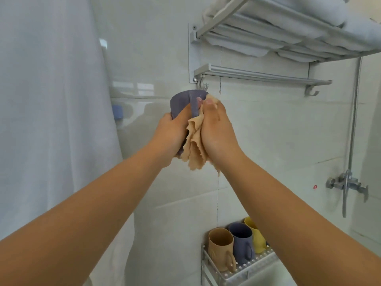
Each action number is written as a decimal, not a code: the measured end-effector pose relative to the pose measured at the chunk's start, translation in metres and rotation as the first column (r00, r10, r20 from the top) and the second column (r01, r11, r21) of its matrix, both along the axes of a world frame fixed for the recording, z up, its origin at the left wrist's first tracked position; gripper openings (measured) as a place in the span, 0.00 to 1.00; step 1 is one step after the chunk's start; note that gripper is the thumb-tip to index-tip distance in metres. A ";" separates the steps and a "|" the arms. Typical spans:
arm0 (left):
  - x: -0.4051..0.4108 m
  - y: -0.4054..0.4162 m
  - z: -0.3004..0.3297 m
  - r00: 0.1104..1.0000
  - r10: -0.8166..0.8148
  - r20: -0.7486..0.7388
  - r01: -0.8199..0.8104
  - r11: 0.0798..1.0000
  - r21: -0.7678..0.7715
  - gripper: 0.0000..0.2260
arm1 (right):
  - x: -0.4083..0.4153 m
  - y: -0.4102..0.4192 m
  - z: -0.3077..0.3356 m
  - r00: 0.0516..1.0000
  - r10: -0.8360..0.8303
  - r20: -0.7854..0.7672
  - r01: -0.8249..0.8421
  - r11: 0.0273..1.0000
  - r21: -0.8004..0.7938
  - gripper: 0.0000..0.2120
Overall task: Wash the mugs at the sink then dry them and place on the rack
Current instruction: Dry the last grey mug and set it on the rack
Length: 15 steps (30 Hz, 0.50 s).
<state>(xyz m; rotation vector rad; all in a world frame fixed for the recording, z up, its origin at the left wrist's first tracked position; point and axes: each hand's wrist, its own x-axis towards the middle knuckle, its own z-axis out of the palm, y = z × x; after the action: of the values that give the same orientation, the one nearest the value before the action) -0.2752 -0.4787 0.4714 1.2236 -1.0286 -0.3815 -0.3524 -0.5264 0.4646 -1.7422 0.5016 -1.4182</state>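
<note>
We find no text, label, brand or number that can be read anywhere in this view. The one mark near a sign is a small red ring (315, 187) on the wall tile at about three o'clock, just left of the shower valve (348, 183); it is too small for us to tell whether it carries any lettering.

White glossy wall tiles (268, 131), a white curtain (51, 100) on the left, a metal towel shelf (288, 38) (folded towels (321, 11) on it), a shower mixer (348, 182).
</note>
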 end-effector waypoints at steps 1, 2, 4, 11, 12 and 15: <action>0.000 0.002 0.000 1.000 0.006 -0.001 -0.006 1.000 0.014 0.22 | -0.002 0.003 -0.001 1.000 -0.015 -0.008 0.015 0.999 -0.046 0.17; 0.001 0.003 0.000 1.000 0.005 0.004 -0.005 1.000 0.017 0.23 | 0.000 0.000 -0.001 1.000 -0.011 0.011 0.011 0.998 -0.062 0.15; 0.003 0.003 -0.002 1.000 0.004 0.018 -0.004 1.000 0.000 0.21 | 0.002 -0.001 0.003 0.999 0.029 0.015 -0.028 0.998 -0.053 0.10; -0.003 0.004 -0.006 0.995 -0.089 0.053 0.093 0.993 -0.070 0.15 | -0.022 -0.022 0.019 0.806 0.462 0.371 -0.579 0.747 0.327 0.18; -0.005 0.004 -0.006 0.995 -0.098 0.034 0.101 0.990 -0.096 0.13 | -0.022 -0.024 0.016 0.787 0.476 0.392 -0.603 0.726 0.330 0.20; -0.008 -0.002 -0.010 0.999 -0.039 -0.015 0.036 0.985 -0.167 0.14 | -0.022 -0.016 0.009 0.808 0.475 0.348 -0.581 0.739 0.342 0.20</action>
<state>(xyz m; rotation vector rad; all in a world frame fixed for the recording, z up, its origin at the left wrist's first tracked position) -0.2830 -0.4802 0.4613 1.0500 -1.0482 -0.3277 -0.3746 -0.5422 0.4735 -1.1920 0.1390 -0.9797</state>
